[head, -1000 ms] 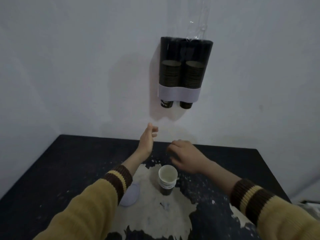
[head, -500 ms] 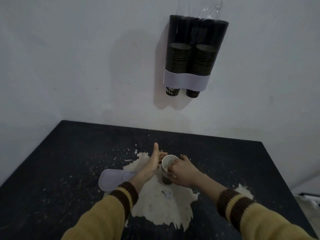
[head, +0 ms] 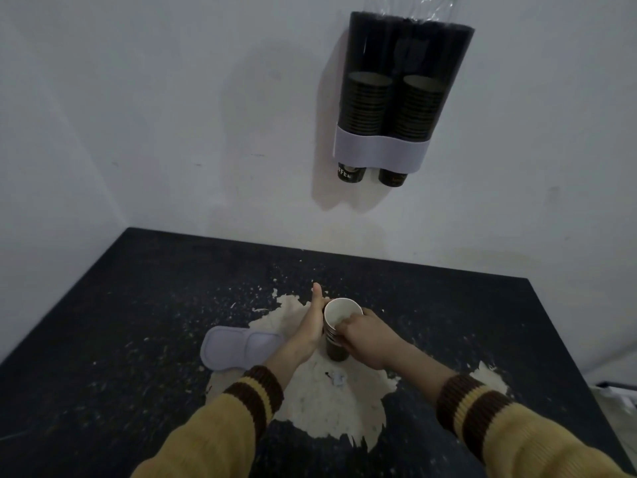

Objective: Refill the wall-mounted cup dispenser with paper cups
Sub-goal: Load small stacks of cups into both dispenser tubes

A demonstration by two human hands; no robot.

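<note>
**Head view: both hands close on the cups below the half-full dispenser**

Head camera writing first: the only legible letters are "FFE", in pale print on the dark cup (head: pixel 351 173) poking out under the left tube of the cup dispenser (head: pixel 403 56). The print on its neighbour (head: pixel 393 177) is too blurred to read.

A second ago the hands hovered apart beyond the cups, touching nothing. Half a second ago they had reached them, and now the grip is tighter. The left hand (head: pixel 310 326) lies against the left side of the stack of paper cups (head: pixel 339 350), thumb straight up and fingers going round the far side. The right hand (head: pixel 365 334) is curled round the right side, fingertips at the rim. The dispenser also sits higher in view than before, and the lid has not moved.

The dispenser is fixed to the wall (head: pixel 138 115). Its two dark tubes each hold nested dark cups up to about mid-height, and a white band (head: pixel 379 150) crosses the bottom. The stack stands upright on a worn pale patch (head: pixel 327 408) of the black desk (head: pixel 138 305) – its top cup is white inside and empty. A white oblong lid (head: pixel 241 346) lies flat just left of the left hand.
</note>
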